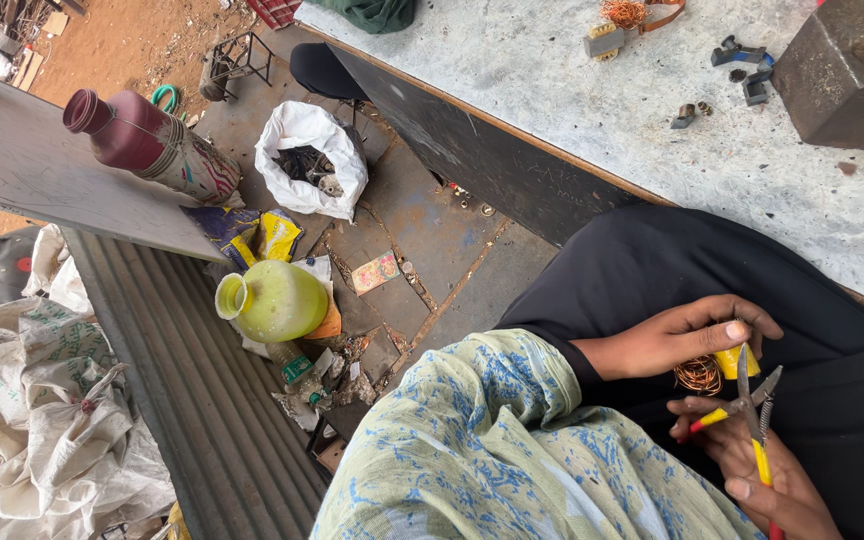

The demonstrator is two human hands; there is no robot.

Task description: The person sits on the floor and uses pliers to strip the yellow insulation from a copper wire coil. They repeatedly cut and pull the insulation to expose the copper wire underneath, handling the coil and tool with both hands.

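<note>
Grey workbench (592, 110) above lap; left hand (687, 335) fingers clamped on copper coil (698, 375), right hand (777, 480) gripping pliers (749, 405).

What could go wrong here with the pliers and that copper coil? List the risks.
The open tips of the pliers sit close to the left hand, so its fingers could get nipped. The copper wire coil is loose and tangled; strands may spring or prick. The right hand grips the handles low, so the pliers might slip.

Both hands (722, 400) close together — fingers (742, 328) curled
</note>
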